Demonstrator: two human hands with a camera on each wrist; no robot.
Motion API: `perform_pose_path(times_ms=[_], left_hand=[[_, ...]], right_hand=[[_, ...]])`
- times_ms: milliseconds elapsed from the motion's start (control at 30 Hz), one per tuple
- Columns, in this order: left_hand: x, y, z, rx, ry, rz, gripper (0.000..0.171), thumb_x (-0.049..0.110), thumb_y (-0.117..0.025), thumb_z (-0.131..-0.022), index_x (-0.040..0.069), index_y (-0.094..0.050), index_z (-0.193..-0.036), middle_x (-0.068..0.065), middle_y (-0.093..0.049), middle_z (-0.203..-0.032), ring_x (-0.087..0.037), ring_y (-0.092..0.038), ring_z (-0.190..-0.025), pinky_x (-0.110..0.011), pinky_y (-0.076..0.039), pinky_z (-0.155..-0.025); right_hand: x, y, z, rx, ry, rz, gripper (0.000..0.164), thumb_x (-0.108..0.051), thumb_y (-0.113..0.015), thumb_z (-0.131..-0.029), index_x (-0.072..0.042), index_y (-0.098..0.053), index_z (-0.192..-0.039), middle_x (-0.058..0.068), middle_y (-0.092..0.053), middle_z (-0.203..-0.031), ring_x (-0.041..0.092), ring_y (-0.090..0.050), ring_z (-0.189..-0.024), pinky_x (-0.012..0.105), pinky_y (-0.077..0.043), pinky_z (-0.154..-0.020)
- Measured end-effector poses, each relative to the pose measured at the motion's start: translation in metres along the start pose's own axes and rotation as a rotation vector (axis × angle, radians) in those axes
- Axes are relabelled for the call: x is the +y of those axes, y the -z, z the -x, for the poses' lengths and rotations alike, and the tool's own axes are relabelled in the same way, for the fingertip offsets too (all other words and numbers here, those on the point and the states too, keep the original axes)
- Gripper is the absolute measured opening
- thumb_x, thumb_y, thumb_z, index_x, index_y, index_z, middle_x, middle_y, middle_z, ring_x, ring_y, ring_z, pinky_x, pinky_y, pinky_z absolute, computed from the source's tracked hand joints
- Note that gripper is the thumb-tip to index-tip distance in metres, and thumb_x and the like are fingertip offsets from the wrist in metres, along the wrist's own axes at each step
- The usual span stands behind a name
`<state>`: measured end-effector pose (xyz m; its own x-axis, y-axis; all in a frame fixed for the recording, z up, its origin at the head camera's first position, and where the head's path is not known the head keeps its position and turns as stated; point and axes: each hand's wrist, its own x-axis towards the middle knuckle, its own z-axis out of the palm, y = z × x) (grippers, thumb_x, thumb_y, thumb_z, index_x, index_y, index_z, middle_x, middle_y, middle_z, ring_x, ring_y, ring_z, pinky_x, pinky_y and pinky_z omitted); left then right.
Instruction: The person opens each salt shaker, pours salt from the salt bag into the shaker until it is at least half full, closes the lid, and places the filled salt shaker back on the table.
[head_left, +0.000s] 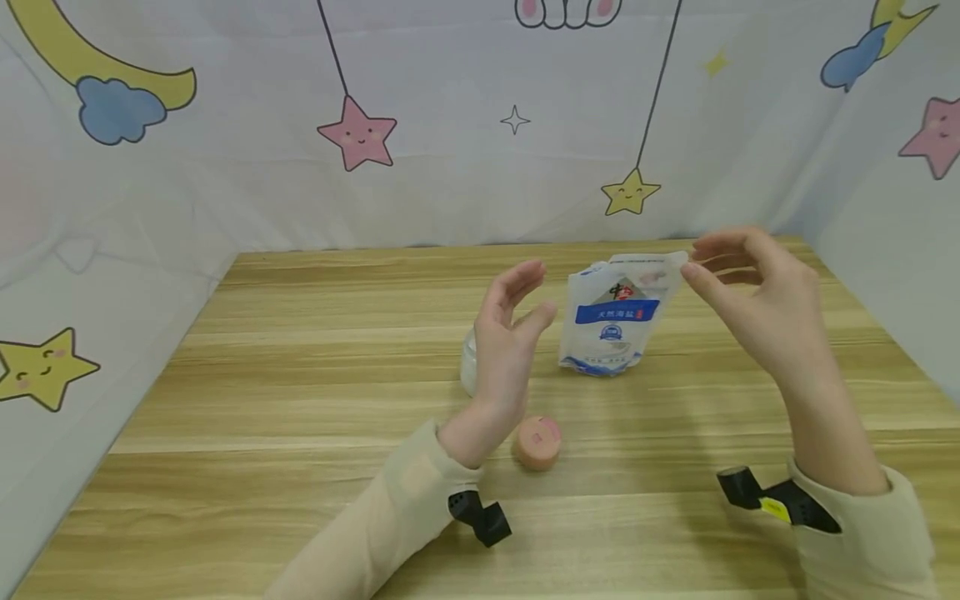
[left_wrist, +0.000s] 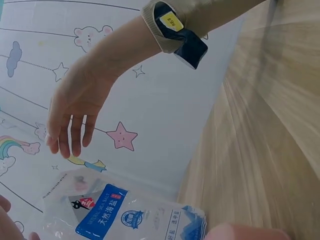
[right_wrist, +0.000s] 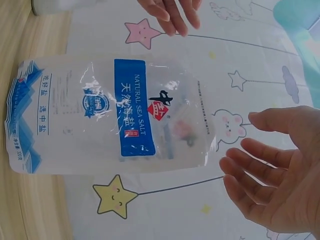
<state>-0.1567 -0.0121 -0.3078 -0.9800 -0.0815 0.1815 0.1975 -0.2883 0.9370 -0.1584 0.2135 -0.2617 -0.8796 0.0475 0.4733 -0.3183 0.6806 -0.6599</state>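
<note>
A clear and white bag of sea salt (head_left: pixel 611 342) with a blue label stands upright on the table. My left hand (head_left: pixel 504 346) is at its left, fingers bent loosely and apart from the bag, holding nothing. At the bag's upper right corner, my right hand (head_left: pixel 772 304) has thumb and fingers spread; the right wrist view shows a small gap between the fingers and the bag (right_wrist: pixel 100 120). Partly hidden behind my left hand is a whitish jar (head_left: pixel 468 367). A round pink lid-like piece (head_left: pixel 537 443) lies on the table nearer to me.
The wood-grain table (head_left: pixel 300 350) reaches back to a white curtain (head_left: pixel 450 183) printed with stars, moons and clouds. Fabric also hangs along the left and right sides. Each sleeve bears a black wrist camera, the left one (head_left: pixel 480 518) close behind the pink piece.
</note>
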Motion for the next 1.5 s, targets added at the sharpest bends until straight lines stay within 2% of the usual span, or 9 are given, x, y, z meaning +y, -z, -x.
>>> perform_pose_path(times_ms=[100,233,333,400,600,833,1067,1300,1500], left_hand=[[0.001,0.002,0.001,-0.026,-0.043,-0.041,0.042,-0.002,-0.061,-0.087,0.008,-0.055,-0.127,-0.005,-0.058,-0.133,-0.015,-0.050,-0.126,-0.038,-0.047,-0.104],[0.003,0.008,0.001,-0.080,-0.094,-0.098,0.042,-0.002,-0.063,-0.087,0.004,-0.054,-0.127,-0.010,-0.057,-0.133,-0.018,-0.051,-0.125,-0.040,-0.047,-0.103],[0.005,0.012,0.000,-0.134,-0.099,-0.141,0.042,-0.002,-0.063,-0.087,0.003,-0.054,-0.127,-0.012,-0.056,-0.133,-0.019,-0.050,-0.125,-0.037,-0.050,-0.099],[0.007,0.015,0.000,-0.170,-0.096,-0.169,0.042,-0.002,-0.062,-0.087,0.003,-0.053,-0.128,-0.012,-0.055,-0.134,-0.019,-0.049,-0.126,-0.035,-0.050,-0.097],[0.009,0.024,0.000,-0.229,-0.118,-0.271,0.043,-0.001,-0.063,-0.087,0.004,-0.053,-0.129,-0.010,-0.054,-0.134,-0.018,-0.048,-0.126,-0.036,-0.049,-0.098],[0.010,0.032,0.000,-0.243,-0.226,-0.427,0.046,0.001,-0.067,-0.086,0.005,-0.054,-0.129,-0.009,-0.055,-0.133,-0.021,-0.048,-0.126,-0.039,-0.049,-0.098],[0.007,0.044,-0.004,-0.258,-0.296,-0.503,0.048,0.002,-0.069,-0.084,0.004,-0.053,-0.130,-0.011,-0.054,-0.132,-0.022,-0.048,-0.126,-0.043,-0.048,-0.101],[0.006,0.056,-0.005,-0.294,-0.294,-0.594,0.051,0.005,-0.070,-0.083,0.007,-0.052,-0.132,-0.008,-0.054,-0.132,-0.022,-0.048,-0.127,-0.040,-0.045,-0.106],[0.004,0.064,-0.004,-0.298,-0.272,-0.630,0.051,0.005,-0.070,-0.084,0.009,-0.053,-0.131,-0.007,-0.053,-0.132,-0.020,-0.047,-0.127,-0.040,-0.043,-0.107]], right_hand=[[-0.005,-0.001,0.002,-0.013,0.006,0.020,0.030,-0.027,-0.066,-0.090,-0.010,-0.064,-0.115,-0.019,-0.059,-0.099,-0.009,-0.054,-0.091,0.005,-0.043,-0.079],[-0.011,-0.003,0.005,-0.043,0.031,0.034,0.028,-0.026,-0.067,-0.090,-0.011,-0.065,-0.113,-0.004,-0.064,-0.102,-0.010,-0.052,-0.090,0.006,-0.042,-0.079],[-0.014,-0.005,0.006,-0.052,0.095,0.027,0.026,-0.021,-0.068,-0.089,-0.009,-0.066,-0.112,0.006,-0.066,-0.103,-0.011,-0.052,-0.089,0.007,-0.041,-0.079],[-0.016,-0.006,0.007,-0.053,0.141,0.023,0.024,-0.017,-0.069,-0.088,-0.008,-0.066,-0.111,0.007,-0.067,-0.102,-0.011,-0.052,-0.089,0.006,-0.041,-0.080],[-0.018,-0.007,0.013,-0.083,0.223,0.011,0.025,-0.011,-0.071,-0.086,-0.009,-0.066,-0.110,0.005,-0.067,-0.100,-0.009,-0.053,-0.092,0.007,-0.041,-0.083],[-0.020,-0.016,0.020,-0.140,0.356,0.028,0.029,-0.004,-0.076,-0.079,-0.010,-0.067,-0.106,0.002,-0.070,-0.100,-0.003,-0.056,-0.092,0.010,-0.043,-0.084],[-0.020,-0.025,0.029,-0.213,0.412,0.069,0.030,-0.006,-0.077,-0.078,-0.010,-0.067,-0.105,0.000,-0.069,-0.103,0.009,-0.058,-0.094,0.015,-0.045,-0.083],[-0.020,-0.038,0.035,-0.292,0.493,0.067,0.035,-0.009,-0.080,-0.075,-0.010,-0.066,-0.107,-0.002,-0.069,-0.104,0.012,-0.062,-0.096,0.018,-0.049,-0.084],[-0.022,-0.048,0.040,-0.371,0.520,0.063,0.034,-0.017,-0.079,-0.078,-0.013,-0.065,-0.108,-0.004,-0.068,-0.106,0.012,-0.062,-0.102,0.030,-0.053,-0.086]])
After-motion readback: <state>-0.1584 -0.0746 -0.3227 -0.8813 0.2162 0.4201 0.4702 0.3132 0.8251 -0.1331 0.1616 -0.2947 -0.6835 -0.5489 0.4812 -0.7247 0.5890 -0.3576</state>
